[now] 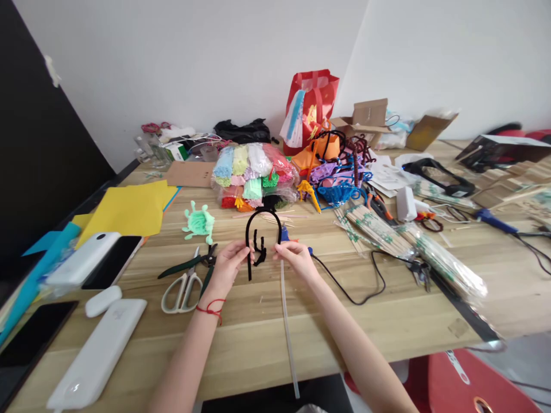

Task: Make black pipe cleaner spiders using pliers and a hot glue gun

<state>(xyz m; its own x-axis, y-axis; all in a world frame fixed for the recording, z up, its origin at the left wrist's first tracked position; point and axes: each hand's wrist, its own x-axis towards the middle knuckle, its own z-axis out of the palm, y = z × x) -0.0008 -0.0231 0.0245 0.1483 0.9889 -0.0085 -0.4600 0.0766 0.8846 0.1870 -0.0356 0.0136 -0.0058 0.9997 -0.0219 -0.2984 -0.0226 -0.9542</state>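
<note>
I am clamping the left grip [231,263] and the right grip [298,259] on opposite sides of a black pipe cleaner [263,211], arching above the table [249,350].

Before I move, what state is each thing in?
Black strip: bent into an arch
Left grip: pinching the black strip
Right grip: pinching the black strip
Scissors: lying down; blade opening unclear
Nearer phone: screen dark
Farther phone: screen dark
Yellow sheets: lying, overlapping
Red bag: upright
</note>
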